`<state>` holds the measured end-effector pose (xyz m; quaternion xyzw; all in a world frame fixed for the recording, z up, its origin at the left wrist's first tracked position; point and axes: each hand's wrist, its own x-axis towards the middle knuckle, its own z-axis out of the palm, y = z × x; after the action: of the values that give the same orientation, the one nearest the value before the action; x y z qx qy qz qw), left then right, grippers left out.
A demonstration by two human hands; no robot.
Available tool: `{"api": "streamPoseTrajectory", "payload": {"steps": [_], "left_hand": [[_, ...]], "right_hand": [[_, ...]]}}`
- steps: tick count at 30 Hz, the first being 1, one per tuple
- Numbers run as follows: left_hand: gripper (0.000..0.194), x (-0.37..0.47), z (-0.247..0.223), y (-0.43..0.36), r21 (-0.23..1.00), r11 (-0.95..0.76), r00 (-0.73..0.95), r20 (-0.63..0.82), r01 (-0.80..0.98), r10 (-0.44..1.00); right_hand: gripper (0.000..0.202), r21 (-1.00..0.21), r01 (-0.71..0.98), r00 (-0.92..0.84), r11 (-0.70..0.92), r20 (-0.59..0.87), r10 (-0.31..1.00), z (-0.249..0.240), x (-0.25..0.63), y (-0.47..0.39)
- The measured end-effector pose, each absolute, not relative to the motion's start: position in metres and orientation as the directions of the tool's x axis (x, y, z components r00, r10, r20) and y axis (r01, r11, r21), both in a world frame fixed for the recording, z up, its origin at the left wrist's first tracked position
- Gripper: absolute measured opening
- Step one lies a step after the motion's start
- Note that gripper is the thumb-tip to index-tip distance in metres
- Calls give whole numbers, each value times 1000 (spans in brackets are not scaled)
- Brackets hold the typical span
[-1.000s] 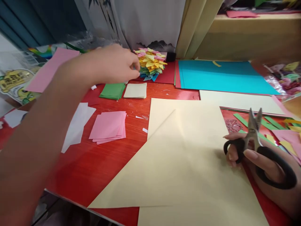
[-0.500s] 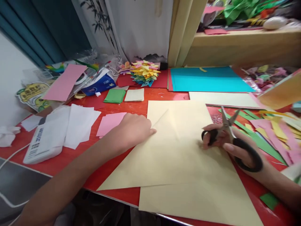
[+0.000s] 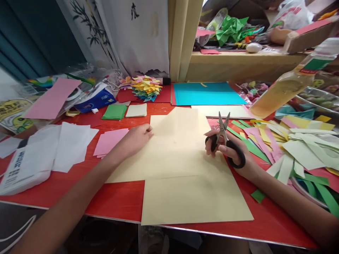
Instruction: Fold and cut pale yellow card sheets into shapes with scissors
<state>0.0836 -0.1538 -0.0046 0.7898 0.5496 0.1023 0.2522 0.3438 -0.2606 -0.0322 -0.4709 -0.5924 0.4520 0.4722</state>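
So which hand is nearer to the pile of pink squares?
Left. The left hand is at the right edge of the pink squares; the right hand, holding scissors, is farther right, across the cream paper.

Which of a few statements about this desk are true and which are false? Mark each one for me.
1. The right hand holds scissors. True.
2. The scissors' blades are fully closed. False: they are spread apart.
3. The pink squares lie on top of the green squares. False: they are a separate pile, nearer the person.
4. The turquoise sheet lies beyond the large cream paper. True.
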Motion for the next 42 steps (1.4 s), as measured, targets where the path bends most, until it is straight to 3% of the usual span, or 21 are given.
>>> {"api": "streamPoseTrajectory", "payload": {"steps": [4,8,14,23,31,42], "left_hand": [[16,88,-8,-158,541,-350,315,160,765,936],[16,87,0,-162,603,-402,233,341,689,911],[18,81,9,-161,706,-469,13,546,530,838],[18,79,14,-163,745,-520,-166,625,418,763],[17,86,13,-173,730,-539,-165,645,419,746],[18,91,9,-180,700,-588,-151,686,406,712]], "right_hand": [[27,-970,152,-167,189,163,972,-32,345,-264],[31,-963,189,-304,194,130,944,-34,342,-271],[35,-956,287,-299,-60,-149,943,-19,318,-281],[40,-940,295,-264,-174,-255,930,-9,312,-284],[40,-974,191,-286,-119,-172,943,-15,309,-288],[41,-976,173,-286,-134,-180,941,-19,309,-291]]}}
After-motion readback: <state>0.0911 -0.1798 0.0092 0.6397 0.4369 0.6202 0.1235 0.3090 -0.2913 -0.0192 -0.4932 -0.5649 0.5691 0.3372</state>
